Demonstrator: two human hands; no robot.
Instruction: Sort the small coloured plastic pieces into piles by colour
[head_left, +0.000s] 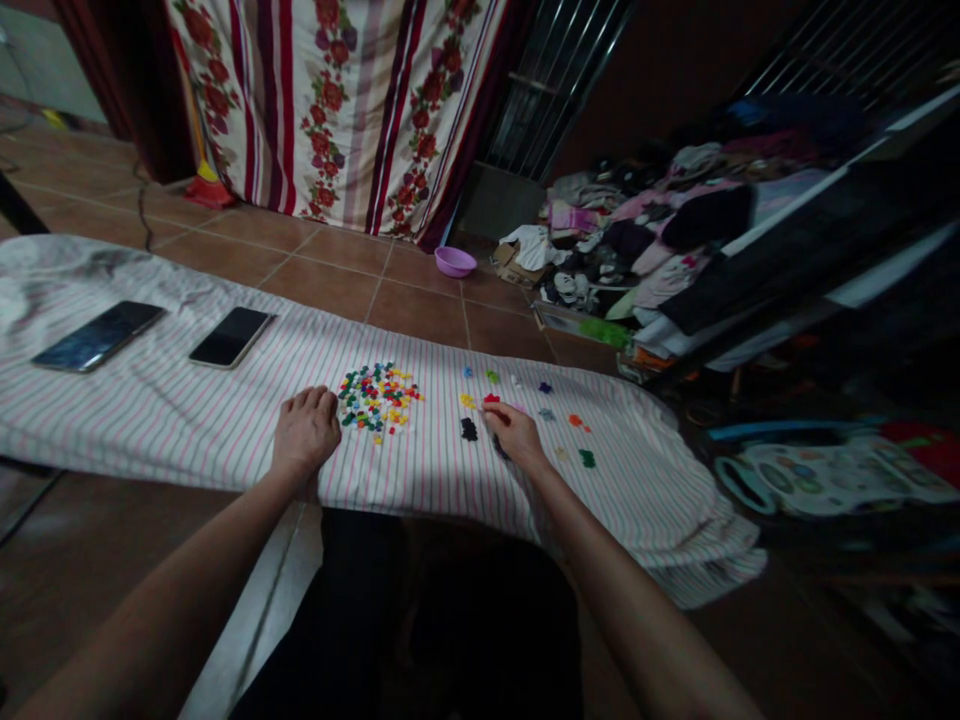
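Note:
A mixed pile of small bead-like pieces (pixel 375 398) in many colours lies on the striped cloth. Just left of it my left hand (pixel 306 430) rests flat on the cloth, holding nothing. My right hand (pixel 514 432) is pinched at the small red group (pixel 491 398); whatever is between the fingertips is too small to make out. Around it lie other single-colour groups: yellow (pixel 466 400), black (pixel 469 429), blue (pixel 468 372), light green (pixel 492 376), white (pixel 515 380), dark purple (pixel 545 387), grey (pixel 547 414), orange (pixel 578 421) and dark green (pixel 586 458). A pink group is partly hidden by my right hand.
Two phones, one larger (pixel 100 337) and one smaller (pixel 231 337), lie on the cloth-covered surface (pixel 420 485) to the left. Beyond it, a purple basin (pixel 455 262) stands on the tiled floor near a flowered curtain (pixel 337 110). Clothes (pixel 637 220) are heaped at the right.

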